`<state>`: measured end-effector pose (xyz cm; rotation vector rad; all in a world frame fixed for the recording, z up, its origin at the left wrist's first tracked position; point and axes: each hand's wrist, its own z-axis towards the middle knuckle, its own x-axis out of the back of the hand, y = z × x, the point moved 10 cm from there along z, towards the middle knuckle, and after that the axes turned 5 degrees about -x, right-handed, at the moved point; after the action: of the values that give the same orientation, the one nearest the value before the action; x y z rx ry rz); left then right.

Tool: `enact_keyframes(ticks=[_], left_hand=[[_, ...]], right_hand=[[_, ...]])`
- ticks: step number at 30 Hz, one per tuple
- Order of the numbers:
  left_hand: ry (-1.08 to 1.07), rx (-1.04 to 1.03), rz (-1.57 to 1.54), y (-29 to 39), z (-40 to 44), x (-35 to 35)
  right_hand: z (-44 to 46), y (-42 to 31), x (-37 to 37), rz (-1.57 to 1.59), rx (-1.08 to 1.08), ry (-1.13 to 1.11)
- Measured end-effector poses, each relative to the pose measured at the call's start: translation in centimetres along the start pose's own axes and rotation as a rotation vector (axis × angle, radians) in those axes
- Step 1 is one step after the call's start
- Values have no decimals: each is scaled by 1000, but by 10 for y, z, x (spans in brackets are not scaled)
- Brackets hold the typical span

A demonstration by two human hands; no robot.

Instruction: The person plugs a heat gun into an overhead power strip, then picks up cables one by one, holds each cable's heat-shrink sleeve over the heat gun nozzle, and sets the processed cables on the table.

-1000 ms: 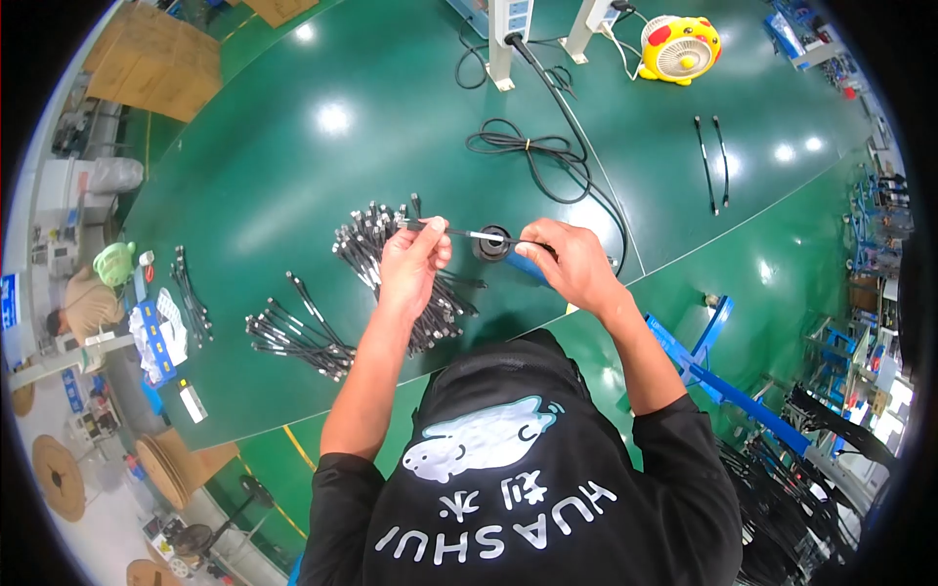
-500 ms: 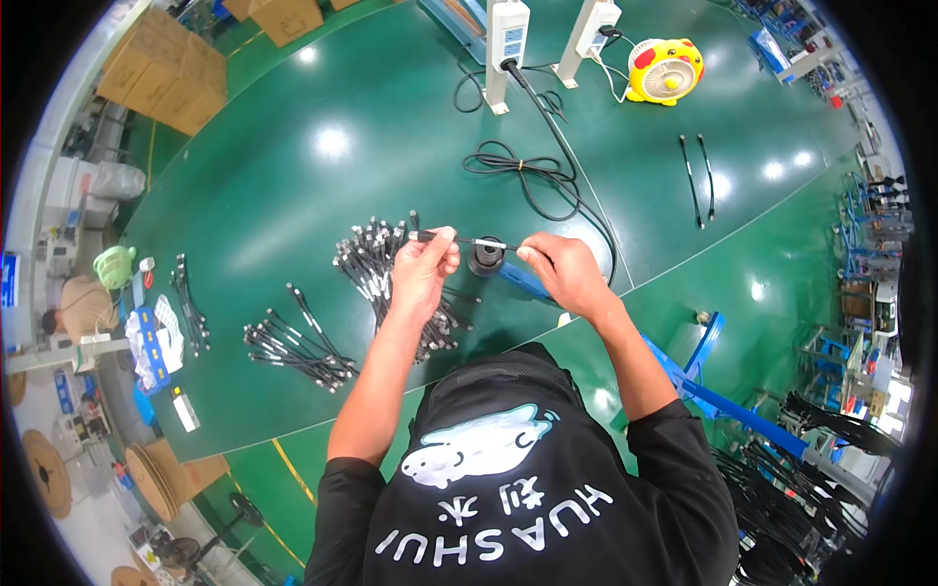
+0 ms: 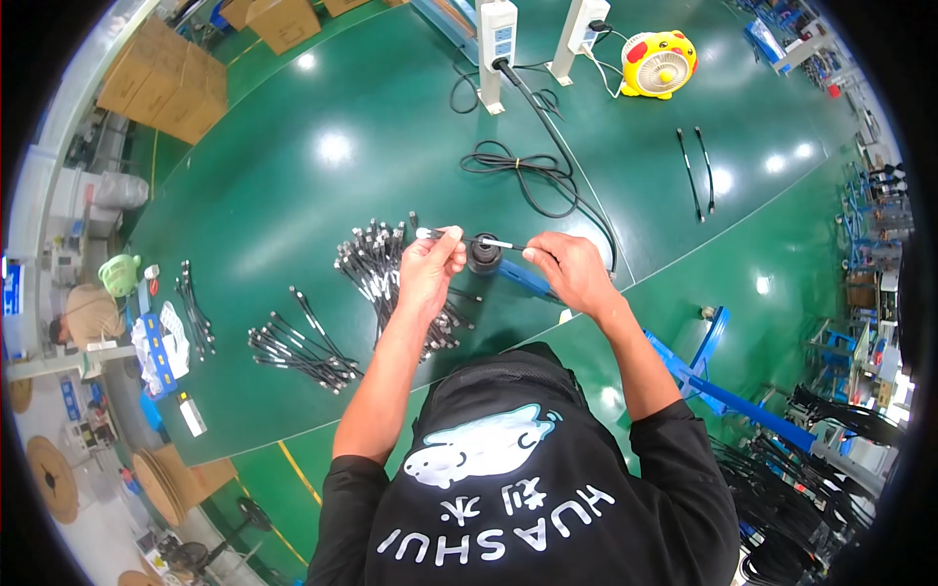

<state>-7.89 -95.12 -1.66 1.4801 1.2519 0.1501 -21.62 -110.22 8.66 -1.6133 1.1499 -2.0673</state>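
Observation:
Between my two hands a short black cable with a white label (image 3: 504, 244) is stretched out nearly level. My left hand (image 3: 431, 272) is closed on it near its left end, where a connector pokes out past the fingers. My right hand (image 3: 570, 271) pinches the other end, with that tip hidden in the fingers. The cable passes over a round black nozzle-like thing (image 3: 484, 258) facing up; I cannot tell whether they touch. Just left of my left hand lies a big pile of similar cables (image 3: 369, 262), partly covered by my forearm.
Smaller bunches of cables (image 3: 305, 344) lie at left on the green table (image 3: 283, 195). Two single cables (image 3: 691, 176) are at right. A coiled black cord (image 3: 520, 166), power-strip posts (image 3: 497, 44) and a yellow fan (image 3: 660, 66) stand or lie farther back. A person (image 3: 93, 314) is at far left.
Both hands keep hold of the cable over the black nozzle-like thing. The view has shifted slightly, and the cable is now turned a little so its left connector looks brighter.

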Motion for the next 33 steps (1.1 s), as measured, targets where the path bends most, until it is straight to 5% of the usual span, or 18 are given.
enact_keyframes(ticks=[33], left_hand=[[-5, 8, 7, -2, 4, -1]], right_hand=[[-3, 4, -3, 24, -77, -45]])
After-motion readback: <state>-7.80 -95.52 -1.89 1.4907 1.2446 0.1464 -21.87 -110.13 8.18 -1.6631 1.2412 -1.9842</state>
